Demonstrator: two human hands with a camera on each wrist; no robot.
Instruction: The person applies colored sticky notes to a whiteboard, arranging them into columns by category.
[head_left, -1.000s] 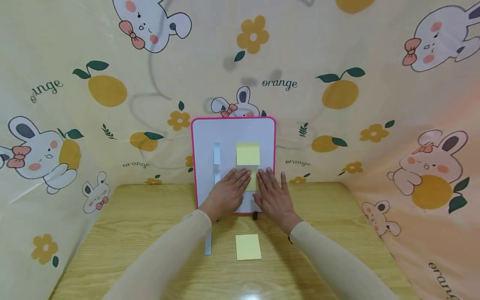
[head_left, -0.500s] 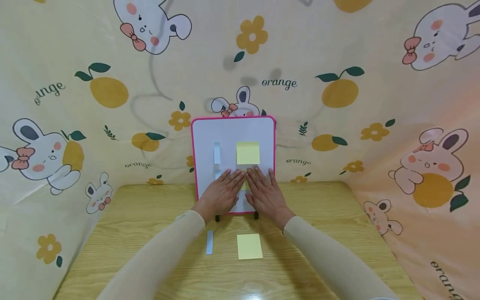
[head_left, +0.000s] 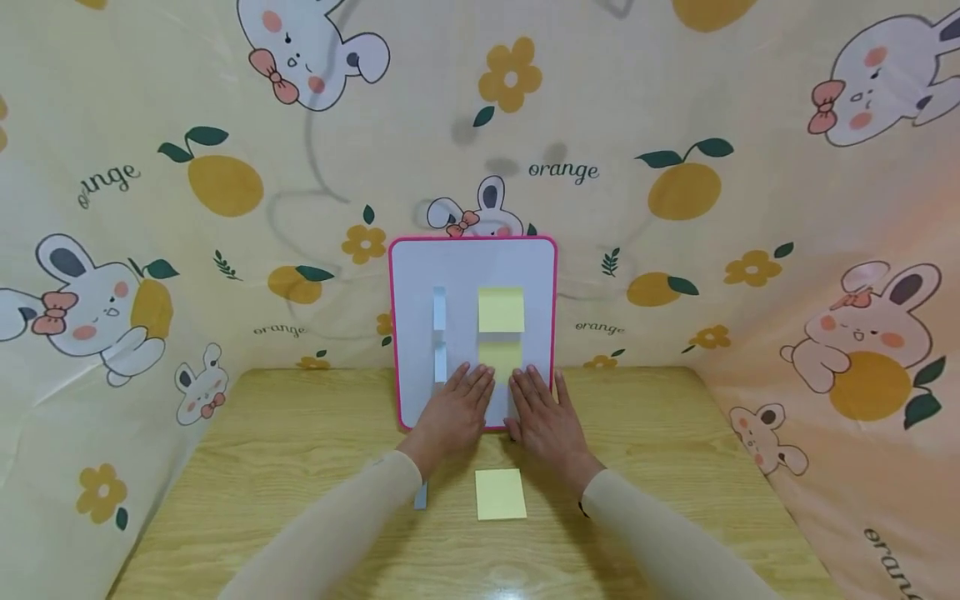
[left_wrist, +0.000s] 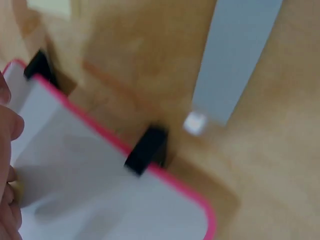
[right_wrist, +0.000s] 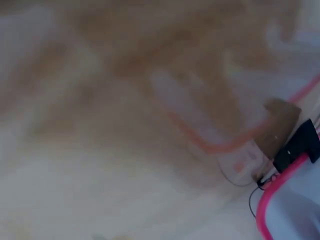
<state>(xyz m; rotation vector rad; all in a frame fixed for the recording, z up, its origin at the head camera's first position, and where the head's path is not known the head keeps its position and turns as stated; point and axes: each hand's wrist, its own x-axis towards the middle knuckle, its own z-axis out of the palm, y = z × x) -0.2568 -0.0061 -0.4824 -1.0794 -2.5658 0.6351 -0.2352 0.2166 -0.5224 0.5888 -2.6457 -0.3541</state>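
Observation:
A whiteboard (head_left: 420, 267) with a pink rim stands upright on the table. Two yellow sticky notes are on its right half, an upper note (head_left: 501, 310) and a lower note (head_left: 500, 357). My left hand (head_left: 452, 412) lies with straight fingers at the lower note's bottom left. My right hand (head_left: 549, 417) mirrors it at the bottom right, fingers extended, a small gap between the hands. The upper blue strip (head_left: 439, 308) and lower blue strip (head_left: 440, 361) are on the board's left half. In the left wrist view only the edge of my left hand (left_wrist: 9, 155) shows.
On the table (head_left: 630, 467) before the board lie another yellow note (head_left: 501, 494) and a blue strip (head_left: 421, 497), partly hidden by the left arm. Black feet (left_wrist: 147, 150) hold the board's bottom edge. A patterned cloth (head_left: 420, 125) hangs behind and at both sides.
Both hands first came together over the lower yellow note, then slid down and apart, uncovering most of it. The left arm now covers part of the blue strip on the table.

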